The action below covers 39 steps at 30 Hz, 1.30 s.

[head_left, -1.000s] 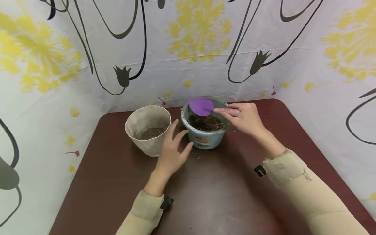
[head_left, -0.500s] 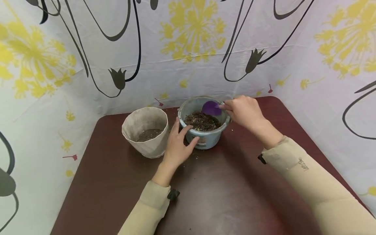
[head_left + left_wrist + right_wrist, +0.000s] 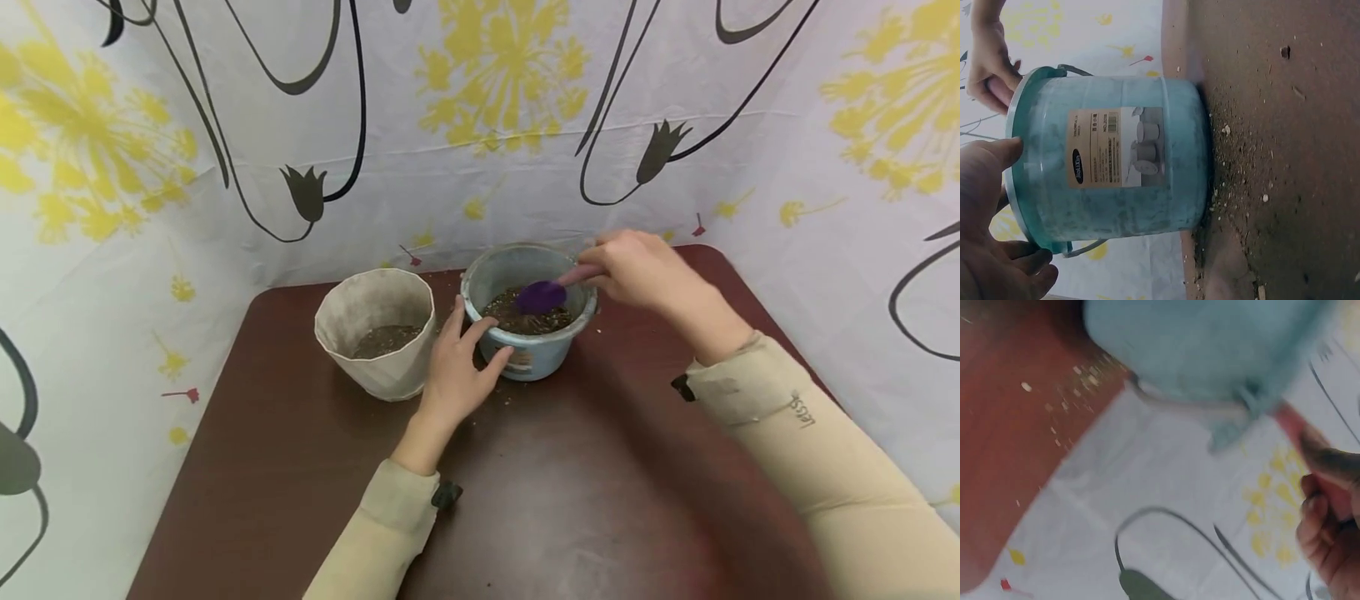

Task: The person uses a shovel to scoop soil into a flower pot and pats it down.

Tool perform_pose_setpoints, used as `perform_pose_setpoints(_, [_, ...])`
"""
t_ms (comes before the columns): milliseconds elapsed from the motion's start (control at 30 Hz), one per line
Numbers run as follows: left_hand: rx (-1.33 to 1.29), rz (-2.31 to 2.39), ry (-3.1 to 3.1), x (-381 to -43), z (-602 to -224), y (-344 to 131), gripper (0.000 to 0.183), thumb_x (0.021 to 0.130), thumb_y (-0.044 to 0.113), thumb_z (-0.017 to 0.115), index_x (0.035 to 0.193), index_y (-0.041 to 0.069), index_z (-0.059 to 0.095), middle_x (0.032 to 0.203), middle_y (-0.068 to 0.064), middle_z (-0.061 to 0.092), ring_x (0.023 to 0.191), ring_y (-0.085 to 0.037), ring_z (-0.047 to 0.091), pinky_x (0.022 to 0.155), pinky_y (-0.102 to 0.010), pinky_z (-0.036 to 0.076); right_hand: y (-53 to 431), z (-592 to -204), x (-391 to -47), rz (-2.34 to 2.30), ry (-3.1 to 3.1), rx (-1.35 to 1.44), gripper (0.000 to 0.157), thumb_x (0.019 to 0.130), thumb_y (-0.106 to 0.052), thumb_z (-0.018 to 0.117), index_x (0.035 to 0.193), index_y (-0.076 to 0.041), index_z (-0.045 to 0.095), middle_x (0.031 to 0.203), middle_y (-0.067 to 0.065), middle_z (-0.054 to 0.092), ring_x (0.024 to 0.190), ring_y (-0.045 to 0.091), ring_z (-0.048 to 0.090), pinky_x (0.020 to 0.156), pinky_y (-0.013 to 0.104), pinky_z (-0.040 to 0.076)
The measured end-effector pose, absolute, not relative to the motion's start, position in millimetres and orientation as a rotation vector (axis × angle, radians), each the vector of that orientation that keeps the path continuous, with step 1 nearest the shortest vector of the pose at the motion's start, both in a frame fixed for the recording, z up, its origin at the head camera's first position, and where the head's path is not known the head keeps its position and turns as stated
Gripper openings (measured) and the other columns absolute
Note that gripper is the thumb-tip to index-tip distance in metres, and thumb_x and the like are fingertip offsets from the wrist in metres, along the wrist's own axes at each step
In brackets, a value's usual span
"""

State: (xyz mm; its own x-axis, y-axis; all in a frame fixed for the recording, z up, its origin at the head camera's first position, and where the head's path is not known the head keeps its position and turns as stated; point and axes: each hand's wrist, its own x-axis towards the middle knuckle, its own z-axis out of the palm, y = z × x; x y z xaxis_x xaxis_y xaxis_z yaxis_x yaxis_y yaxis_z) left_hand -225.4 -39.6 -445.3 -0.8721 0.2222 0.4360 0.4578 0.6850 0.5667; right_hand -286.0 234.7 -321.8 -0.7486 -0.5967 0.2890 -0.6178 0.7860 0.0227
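Observation:
My right hand (image 3: 641, 267) grips the pink handle of a small purple trowel (image 3: 542, 297), its blade slanting down at the dark soil (image 3: 506, 310) in a light blue bucket (image 3: 525, 360). In the right wrist view the pink handle (image 3: 1337, 495) runs from the fingers behind the blurred bucket rim. My left hand (image 3: 459, 379) holds the near left side of the bucket's rim, fingers spread. The left wrist view shows its thumb (image 3: 1007, 150) on the rim and other fingertips (image 3: 1038, 262) further round. The bucket's paper label (image 3: 1107, 147) faces that camera.
Left of the bucket stands a pale faceted plant pot (image 3: 375, 317) with some soil (image 3: 386, 340) in it. Crumbs of soil (image 3: 1229, 162) lie on the brown table (image 3: 525, 500) by the bucket. Patterned white cloth (image 3: 480, 183) hangs close behind and at both sides.
The trowel blade has moved from above the bucket's rim down to the soil. My left hand has come from beside the bucket onto its rim.

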Motion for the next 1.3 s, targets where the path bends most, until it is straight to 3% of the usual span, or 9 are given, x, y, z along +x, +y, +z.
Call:
perform_pose_setpoints(67, [-0.508,-0.984,-2.554,-225.1,-444.8,-38.4,0.047,0.094,0.045,0.071,0.13,0.015,0.067,0.162,-0.028,0.024,0.141,-0.047,0.038,0.111,-0.059,0.037,238.1,-316.6,-287.7,0.074,-2.726,0.836,0.004,0.087,-0.008,0.077,0.089,-0.011,0.074,0.077,0.01,0.062,0.076,0.039,0.065,0.061,0.055,0.052])
perform_pose_setpoints(200, [-0.446,-0.965,-2.558,-223.6,-443.3,-36.0,0.049,0.092,0.049,0.072,0.128,0.017,0.068,0.162,-0.026,0.025,0.137,-0.05,0.042,0.11,-0.059,0.038,231.1,-322.9,-293.9,-0.021,-2.705,0.8,0.014,0.088,-0.021,0.08,0.08,-0.013,0.072,0.07,0.01,0.066,0.062,0.037,0.064,0.05,0.054,0.051])
perform_pose_setpoints(300, [-0.418,-0.946,-2.572,-222.4,-442.4,-34.8,0.049,0.091,0.051,0.072,0.127,0.017,0.069,0.162,-0.026,0.026,0.137,-0.05,0.042,0.11,-0.06,0.037,224.2,-326.9,-297.1,-0.09,-2.707,0.894,0.015,0.085,-0.028,0.083,0.083,-0.015,0.076,0.068,0.007,0.068,0.054,0.032,0.062,0.045,0.049,0.05])
perform_pose_setpoints(533, [-0.393,-0.936,-2.587,-221.0,-441.9,-32.8,0.05,0.091,0.052,0.072,0.128,0.018,0.069,0.162,-0.023,0.026,0.138,-0.047,0.042,0.11,-0.06,0.037,229.8,-311.2,-301.6,-0.01,-2.896,1.059,0.027,0.084,-0.036,0.083,0.064,-0.024,0.069,0.065,-0.007,0.064,0.062,0.019,0.063,0.059,0.049,0.053])
perform_pose_setpoints(733, [-0.414,-0.955,-2.595,-218.6,-444.2,-29.0,0.052,0.091,0.053,0.071,0.129,0.018,0.069,0.162,-0.024,0.027,0.138,-0.049,0.042,0.109,-0.061,0.038,249.2,-328.7,-307.6,0.412,-2.883,1.172,0.011,0.083,-0.03,0.085,0.078,-0.02,0.083,0.057,-0.014,0.066,0.044,0.002,0.046,0.046,0.029,0.044])
perform_pose_setpoints(900, [-0.431,-0.967,-2.585,-219.8,-443.3,-27.9,0.052,0.091,0.053,0.071,0.129,0.017,0.069,0.161,-0.025,0.027,0.138,-0.05,0.042,0.109,-0.062,0.037,256.2,-346.7,-307.3,0.637,-2.86,1.168,0.007,0.09,-0.021,0.078,0.094,-0.022,0.084,0.075,-0.008,0.076,0.044,-0.003,0.027,0.043,0.022,0.031])
perform_pose_setpoints(1033, [-0.429,-0.966,-2.587,-221.3,-440.9,-30.5,0.051,0.091,0.052,0.071,0.128,0.017,0.069,0.161,-0.026,0.027,0.139,-0.049,0.041,0.11,-0.062,0.036,247.3,-353.8,-305.7,0.714,-2.835,1.17,0.011,0.094,-0.021,0.074,0.09,-0.018,0.085,0.074,-0.001,0.076,0.044,-0.002,0.028,0.044,0.022,0.033])
perform_pose_setpoints(1200, [-0.418,-0.949,-2.578,-222.7,-438.7,-34.0,0.052,0.091,0.052,0.071,0.128,0.016,0.069,0.16,-0.027,0.029,0.14,-0.047,0.041,0.109,-0.064,0.036,226.5,-354.9,-304.2,0.649,-2.824,1.134,0.018,0.093,-0.028,0.076,0.085,-0.014,0.083,0.07,-0.003,0.074,0.048,0.002,0.047,0.049,0.027,0.042])
perform_pose_setpoints(1300, [-0.43,-0.964,-2.584,-223.2,-439.4,-34.5,0.053,0.092,0.052,0.069,0.13,0.015,0.068,0.16,-0.027,0.028,0.14,-0.048,0.039,0.109,-0.065,0.036,221.9,-354.6,-301.6,0.675,-2.804,1.111,0.013,0.091,-0.024,0.078,0.088,-0.013,0.084,0.071,-0.003,0.075,0.045,0.003,0.042,0.046,0.026,0.038])
